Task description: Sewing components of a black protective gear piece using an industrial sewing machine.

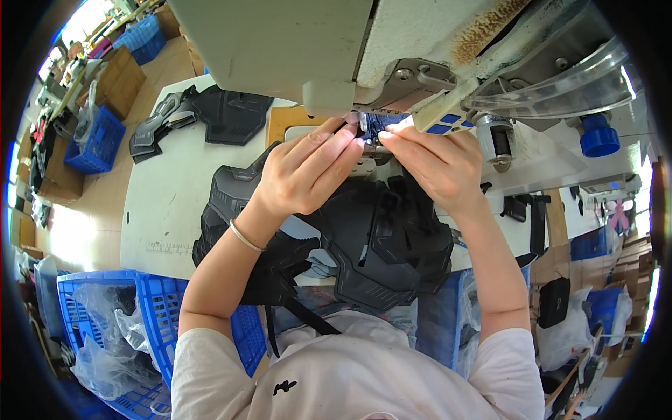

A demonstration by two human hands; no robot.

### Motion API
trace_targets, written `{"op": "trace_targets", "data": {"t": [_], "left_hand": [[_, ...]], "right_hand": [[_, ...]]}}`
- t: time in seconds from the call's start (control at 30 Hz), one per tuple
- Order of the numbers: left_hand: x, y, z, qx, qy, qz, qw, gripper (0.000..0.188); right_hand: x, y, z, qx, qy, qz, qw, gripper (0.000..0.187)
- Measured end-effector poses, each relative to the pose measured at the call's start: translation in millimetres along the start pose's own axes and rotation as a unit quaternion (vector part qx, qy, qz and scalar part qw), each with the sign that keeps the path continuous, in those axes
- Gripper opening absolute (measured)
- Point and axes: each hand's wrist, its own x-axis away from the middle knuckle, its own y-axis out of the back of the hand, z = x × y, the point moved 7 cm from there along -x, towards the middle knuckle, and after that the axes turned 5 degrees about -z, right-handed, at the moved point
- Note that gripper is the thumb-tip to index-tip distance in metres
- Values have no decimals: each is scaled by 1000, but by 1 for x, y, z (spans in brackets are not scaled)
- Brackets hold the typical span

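Both my hands are under the head of a sewing machine (280, 49), close to its needle area. My left hand (301, 168), with a light bangle on the wrist, has its fingers pinched together at a small dark piece (371, 126). From the other side my right hand (444, 164) pinches at the same spot. Fingertips and machine head hide most of what they hold. Below the hands lies a black moulded panel (378, 245) with dark straps over it, partly hanging off the table's near edge. More black panels (238, 189) lie under my left forearm.
Another black moulded panel (231, 115) lies at the far left of the white table (168, 203). A blue crate (161, 315) with clear plastic bags stands at the near left. At the right are a blue knob (600, 136) and a black strap (539, 224).
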Motion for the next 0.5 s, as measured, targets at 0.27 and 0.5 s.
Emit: {"op": "trace_targets", "data": {"t": [0.27, 0.5], "left_hand": [[2, -4, 10, 35, 27, 3, 999, 23], [5, -5, 15, 54, 59, 9, 997, 25]], "right_hand": [[1, -5, -4, 17, 9, -5, 1000, 21], [8, -12, -11, 12, -19, -7, 1000, 26]]}}
